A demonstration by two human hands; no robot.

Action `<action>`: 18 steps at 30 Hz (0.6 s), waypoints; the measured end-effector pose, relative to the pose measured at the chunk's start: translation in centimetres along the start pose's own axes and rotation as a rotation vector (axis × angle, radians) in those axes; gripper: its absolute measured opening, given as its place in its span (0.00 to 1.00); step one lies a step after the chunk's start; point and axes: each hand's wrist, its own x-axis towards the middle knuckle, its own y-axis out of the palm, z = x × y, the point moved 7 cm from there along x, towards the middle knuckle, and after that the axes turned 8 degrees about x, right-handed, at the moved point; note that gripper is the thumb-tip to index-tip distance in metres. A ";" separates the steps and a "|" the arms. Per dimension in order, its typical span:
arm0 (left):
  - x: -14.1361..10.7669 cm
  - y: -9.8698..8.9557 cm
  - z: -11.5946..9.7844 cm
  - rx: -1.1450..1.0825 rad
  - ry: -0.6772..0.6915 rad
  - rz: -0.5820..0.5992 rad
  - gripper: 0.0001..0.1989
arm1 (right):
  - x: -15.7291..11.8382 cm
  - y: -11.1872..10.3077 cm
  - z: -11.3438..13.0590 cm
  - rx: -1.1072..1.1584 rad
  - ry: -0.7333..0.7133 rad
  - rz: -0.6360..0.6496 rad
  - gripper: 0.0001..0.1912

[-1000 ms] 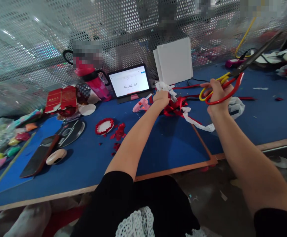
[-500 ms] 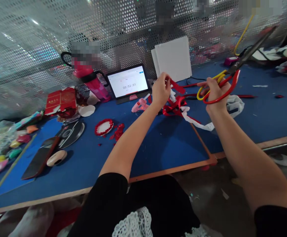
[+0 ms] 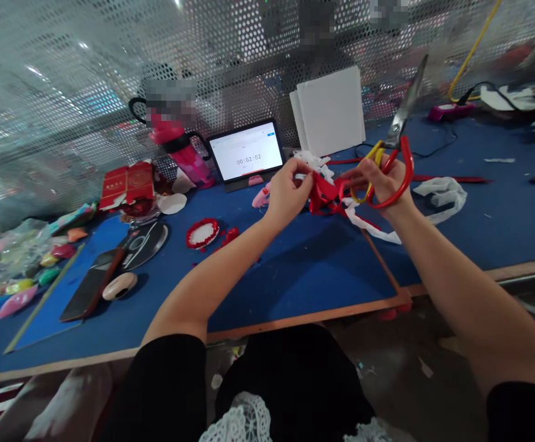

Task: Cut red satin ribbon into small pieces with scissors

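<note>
My left hand (image 3: pixel 290 189) pinches a red ribbon (image 3: pixel 325 189) above the blue table. My right hand (image 3: pixel 384 181) keeps hold of scissors (image 3: pixel 400 126) with red and yellow handles, their blades pointing up and away; its fingertips reach to the ribbon's right side. A white ribbon strip (image 3: pixel 371 230) trails below, between the hands and across under my right wrist. Partly hidden behind my left hand is a pink glue gun (image 3: pixel 261 196). To the left lies a round white disc edged with red ribbon (image 3: pixel 202 234), beside red scraps (image 3: pixel 227 237).
A tablet with a timer (image 3: pixel 248 151) leans at the back, between a pink bottle (image 3: pixel 182 153) and white boards (image 3: pixel 332 110). On the left are a phone (image 3: pixel 93 285), a computer mouse (image 3: pixel 119 286), a tape roll (image 3: pixel 145 245) and a red box (image 3: pixel 127 186). The table's front edge (image 3: pixel 304 318) is wooden.
My right hand has moved left toward my left hand, and the scissors have swung more upright. The red ribbon is now between both hands. The view has shifted slightly.
</note>
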 end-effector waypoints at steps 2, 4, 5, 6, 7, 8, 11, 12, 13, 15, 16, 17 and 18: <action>-1.4 -0.8 0.2 0.061 -0.029 0.001 0.02 | -1.1 1.4 -0.1 0.005 0.039 0.096 0.28; -2.5 -1.6 -0.1 0.147 -0.033 0.006 0.02 | -2.5 2.8 -0.3 0.008 0.075 0.188 0.28; -3.0 -2.0 -0.3 0.195 -0.030 0.012 0.02 | -3.1 3.5 -0.4 0.006 0.090 0.229 0.28; -3.5 -2.4 -0.5 0.239 -0.027 0.022 0.02 | -3.8 4.2 -0.5 -0.003 0.100 0.267 0.27; -3.9 -2.7 -0.7 0.271 -0.020 0.034 0.02 | -4.3 4.9 -0.6 -0.022 0.102 0.300 0.26; -4.4 -3.1 -0.9 0.288 -0.008 0.047 0.02 | -4.8 5.5 -0.6 -0.051 0.093 0.330 0.25; -5.7 -4.3 -1.3 0.269 0.056 0.058 0.02 | -5.4 7.1 -0.1 -0.129 0.019 0.386 0.22; -6.1 -4.8 -1.4 0.239 0.077 0.060 0.03 | -5.4 7.6 0.2 -0.137 -0.001 0.395 0.22; -6.5 -5.3 -1.4 0.202 0.091 0.070 0.04 | -5.4 7.9 0.5 -0.140 -0.016 0.401 0.21; -7.5 -6.3 -1.1 0.135 0.085 0.116 0.06 | -5.4 8.7 0.9 -0.159 -0.031 0.415 0.21; -8.0 -6.7 -0.9 0.111 0.070 0.145 0.07 | -5.4 9.0 1.1 -0.176 -0.036 0.422 0.21; -8.5 -7.1 -0.7 0.100 0.051 0.169 0.08 | -5.6 9.4 1.2 -0.195 -0.041 0.428 0.20; -8.9 -7.5 -0.5 0.096 0.031 0.184 0.09 | -5.8 9.9 1.3 -0.216 -0.045 0.438 0.20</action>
